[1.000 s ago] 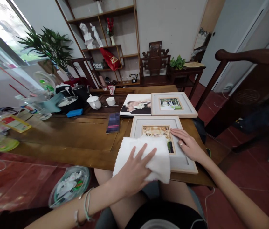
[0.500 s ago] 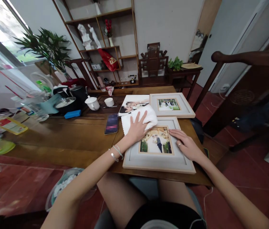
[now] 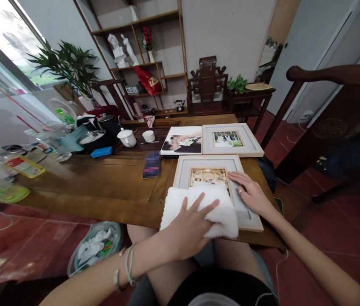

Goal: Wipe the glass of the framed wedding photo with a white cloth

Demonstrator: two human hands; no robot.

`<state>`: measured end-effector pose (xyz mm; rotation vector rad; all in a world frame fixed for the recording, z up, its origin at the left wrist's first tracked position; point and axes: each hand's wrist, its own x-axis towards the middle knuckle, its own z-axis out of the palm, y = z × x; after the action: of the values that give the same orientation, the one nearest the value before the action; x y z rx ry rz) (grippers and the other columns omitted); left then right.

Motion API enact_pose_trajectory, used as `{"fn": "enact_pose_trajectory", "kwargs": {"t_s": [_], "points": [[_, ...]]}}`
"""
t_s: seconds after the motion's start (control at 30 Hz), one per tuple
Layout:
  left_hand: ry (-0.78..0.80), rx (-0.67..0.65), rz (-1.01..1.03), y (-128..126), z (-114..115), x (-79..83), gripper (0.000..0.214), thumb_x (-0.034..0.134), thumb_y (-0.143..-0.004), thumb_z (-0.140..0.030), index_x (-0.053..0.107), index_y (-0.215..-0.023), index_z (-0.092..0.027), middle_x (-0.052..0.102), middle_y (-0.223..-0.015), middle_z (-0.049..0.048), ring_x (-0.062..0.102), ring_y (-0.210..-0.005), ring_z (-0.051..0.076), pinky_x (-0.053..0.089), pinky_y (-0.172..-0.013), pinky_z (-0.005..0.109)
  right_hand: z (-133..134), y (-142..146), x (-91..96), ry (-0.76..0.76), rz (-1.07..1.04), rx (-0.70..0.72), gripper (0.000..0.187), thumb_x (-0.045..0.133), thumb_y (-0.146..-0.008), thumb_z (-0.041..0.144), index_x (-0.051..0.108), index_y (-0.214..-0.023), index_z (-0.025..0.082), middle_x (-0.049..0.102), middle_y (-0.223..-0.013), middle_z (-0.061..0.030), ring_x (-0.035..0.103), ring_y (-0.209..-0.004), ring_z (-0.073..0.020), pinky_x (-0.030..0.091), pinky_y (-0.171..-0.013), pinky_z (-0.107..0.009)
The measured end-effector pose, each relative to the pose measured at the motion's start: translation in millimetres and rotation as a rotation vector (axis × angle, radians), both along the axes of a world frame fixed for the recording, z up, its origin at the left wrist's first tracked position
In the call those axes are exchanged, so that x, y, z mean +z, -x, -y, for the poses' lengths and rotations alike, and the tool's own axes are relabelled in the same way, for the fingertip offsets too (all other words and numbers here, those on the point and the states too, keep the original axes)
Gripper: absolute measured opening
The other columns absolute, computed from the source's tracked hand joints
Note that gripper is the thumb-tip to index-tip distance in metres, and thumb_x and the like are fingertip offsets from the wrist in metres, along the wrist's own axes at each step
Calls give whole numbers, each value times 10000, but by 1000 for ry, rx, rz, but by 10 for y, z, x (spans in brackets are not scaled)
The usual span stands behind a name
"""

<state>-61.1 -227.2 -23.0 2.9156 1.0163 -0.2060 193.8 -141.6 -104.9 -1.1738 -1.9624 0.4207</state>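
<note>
While the surface carries the picture frame at its near right edge, the white cloth covers its lower half, left hand splayed flat on top, right hand flat, pinning the border: likely mid-wipe, and another stroke needs that pin.

white folded cloth lies on the flat pale-framed photo frame's near edge.
</note>
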Motion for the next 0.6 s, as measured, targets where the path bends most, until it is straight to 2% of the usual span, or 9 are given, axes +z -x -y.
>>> {"fn": "enact_pose_trajectory", "kwargs": {"t_s": [0.07,0.2,0.27,0.33,0.4,0.47,0.6], "points": [[-81,73,7,-73,-169,-116,344,498,-910,-371,601,-1215,-248,125,-1581,31,169,-1402,430,335,-991,688,-6,-2,0,-3,10,3,497,426,-749,91,652,-1184,173,639,-1253,-105,544,-1216,-258,380,-1092,-521],[-242,189,32,-231,-800,-319,366,511,-909,-368,597,-1241,-240,134,-1578,50,139,-1398,461,267,-979,749,-14,9,1,-7,28,-1,491,417,-749,93,655,-1175,153,644,-1239,-125,546,-1211,-271,387,-1076,-538],[-306,174,44,-288,-1079,-356,350,513,-911,-375,623,-1211,-232,117,-1580,43,94,-1406,461,231,-993,755,-17,15,-2,-13,31,-9,496,414,-745,88,654,-1176,146,640,-1243,-130,543,-1213,-275,388,-1073,-542],[-315,129,48,-325,-1237,-347,342,485,-926,-400,652,-1170,-228,122,-1580,27,53,-1413,453,194,-1005,760,-17,19,-8,-17,34,-19,502,410,-740,81,654,-1174,141,639,-1241,-134,542,-1210,-279,395,-1066,-544],[-253,88,45,-345,-1239,-301,368,432,-948,-425,645,-1184,-238,143,-1577,14,45,-1417,444,190,-999,768,-15,21,-13,-15,36,-27,505,411,-733,74,659,-1167,146,642,-1235,-132,542,-1206,-281,403,-1058,-542],[-152,73,33,-358,-1082,-222,398,389,-964,-438,604,-1241,-251,166,-1572,11,67,-1416,439,218,-986,769,-11,23,-14,-9,29,-29,515,415,-721,62,665,-1158,170,646,-1229,-115,542,-1203,-275,404,-1058,-539],[15,82,-10,-395,-443,-23,402,377,-966,-429,582,-1260,-247,214,-1561,36,140,-1392,467,280,-948,772,-2,20,-9,2,-8,-28,513,429,-729,66,660,-1167,199,638,-1250,-92,537,-1211,-259,391,-1073,-529]]}}
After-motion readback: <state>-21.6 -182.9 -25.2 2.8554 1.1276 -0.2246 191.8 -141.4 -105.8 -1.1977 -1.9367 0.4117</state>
